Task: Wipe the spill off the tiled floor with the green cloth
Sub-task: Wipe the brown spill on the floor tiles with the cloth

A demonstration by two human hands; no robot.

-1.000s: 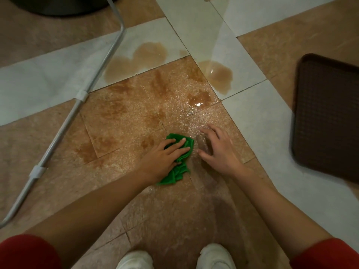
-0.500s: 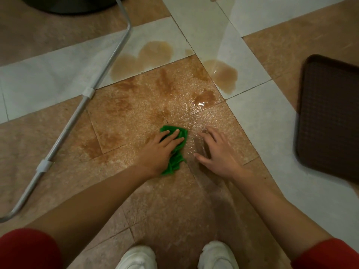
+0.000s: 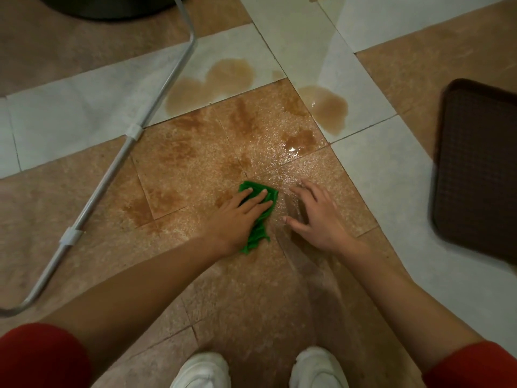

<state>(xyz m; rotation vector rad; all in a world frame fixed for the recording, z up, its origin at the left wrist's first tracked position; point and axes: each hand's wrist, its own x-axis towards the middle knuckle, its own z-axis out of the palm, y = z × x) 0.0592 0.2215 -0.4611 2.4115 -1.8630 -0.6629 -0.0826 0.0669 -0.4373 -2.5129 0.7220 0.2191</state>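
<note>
One green cloth [image 3: 258, 217] lies bunched on the brown floor [image 3: 251, 298], flat under the person's left hand [image 3: 236, 217]. That hand presses down on it with the fingers out straight and a little apart, pointing up and to the right. The long side of the cloth runs the same way as the fingers.

Most of the spill [image 3: 243, 121] sits past the fingertips, farther from the person. Brown patches spread over the tile just ahead, and two puddles sit on the pale tiles beyond. So I think the cloth has to be pushed forward next, away from the white shoes [image 3: 202, 371]. The left hand is the one to do it, since it has the cloth.

The right hand [image 3: 316, 219] rests just beside the cloth, open with fingers spread on the wet floor, holding nothing. A gray metal bar [image 3: 112, 177] lies off to the left, and a dark brown tray [image 3: 481, 169] sits well off to the right.
</note>
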